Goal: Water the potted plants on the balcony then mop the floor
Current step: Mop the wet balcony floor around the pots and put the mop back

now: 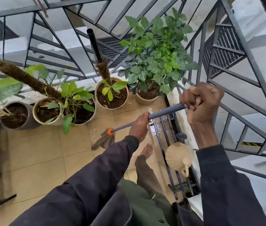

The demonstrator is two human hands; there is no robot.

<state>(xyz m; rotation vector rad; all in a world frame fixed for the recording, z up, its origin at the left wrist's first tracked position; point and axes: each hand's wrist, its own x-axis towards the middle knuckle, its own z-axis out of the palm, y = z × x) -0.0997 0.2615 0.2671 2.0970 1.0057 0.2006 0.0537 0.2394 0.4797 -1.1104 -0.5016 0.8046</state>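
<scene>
No writing is legible. The right hand (pixel 200 101) has its fingers clenched round the top of the mop handle (pixel 164 112); the left hand (pixel 139 126) grips lower. The mop head (pixel 103 141) rests on wet floor tiles (pixel 36 147), near the potted plants (pixel 112 93).

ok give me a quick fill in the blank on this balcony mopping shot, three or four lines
1. Both hands grip the grey handle of the ____.
2. The left hand sits lower on the handle than the ____ hand.
3. The collar above the mop head is coloured ____.
4. The beige watering can rests on the metal rack to the person's ____.

Missing words: mop; right; orange; right
</scene>
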